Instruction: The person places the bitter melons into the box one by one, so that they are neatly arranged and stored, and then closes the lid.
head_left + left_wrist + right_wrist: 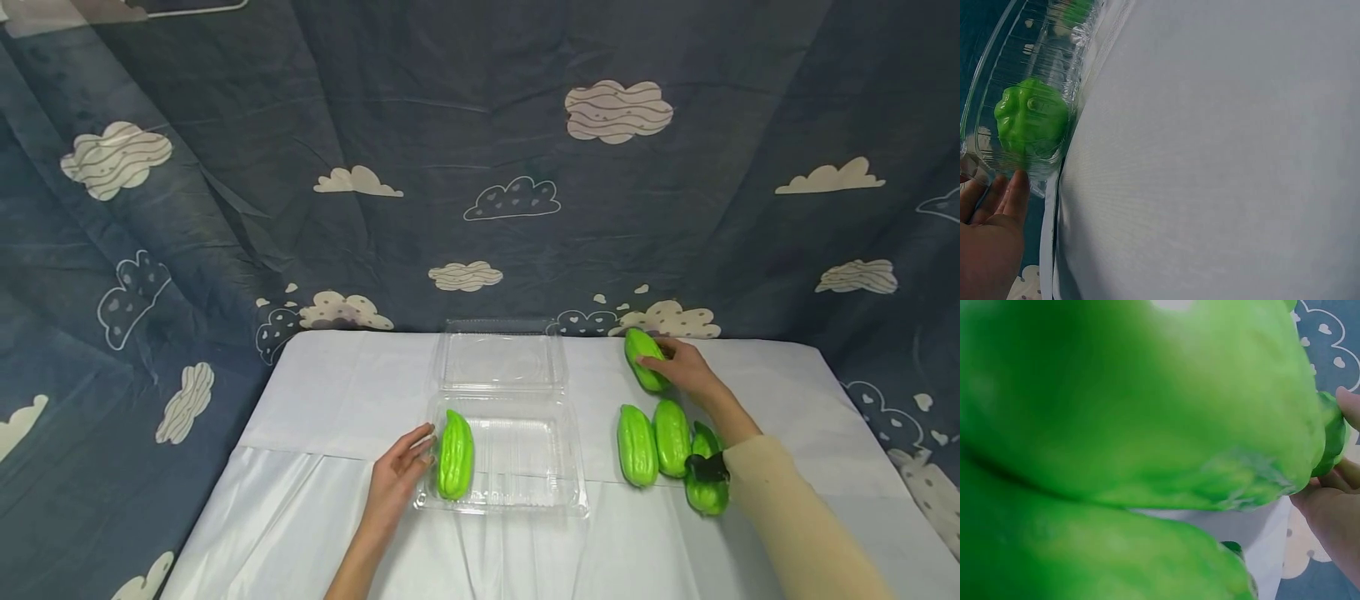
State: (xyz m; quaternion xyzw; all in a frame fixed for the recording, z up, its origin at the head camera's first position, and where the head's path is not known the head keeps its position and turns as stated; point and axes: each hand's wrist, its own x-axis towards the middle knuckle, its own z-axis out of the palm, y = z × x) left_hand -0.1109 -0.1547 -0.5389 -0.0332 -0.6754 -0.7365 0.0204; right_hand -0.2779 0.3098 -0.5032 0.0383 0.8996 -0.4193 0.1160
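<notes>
A clear plastic clamshell container (517,504) lies on the white-covered table with its lid (501,358) folded back. One green ridged gourd (455,456) lies lengthwise along the left side of its base. My left hand (402,467) is at the container's left edge, fingers extended right by the rim; the left wrist view shows fingertips (1019,178) against the clear wall. At the far right, my right hand (682,367) grips another green gourd (643,358) between thumb and fingers. In the right wrist view, nearer gourds partly hide this gourd (1333,434).
Three more green gourds, one (637,446) left, one (672,439) in the middle and one (707,496) right, lie below my right hand. The black wrist camera (707,468) overlaps the rightmost. A dark cloud-patterned curtain (480,242) hangs behind the table (315,500).
</notes>
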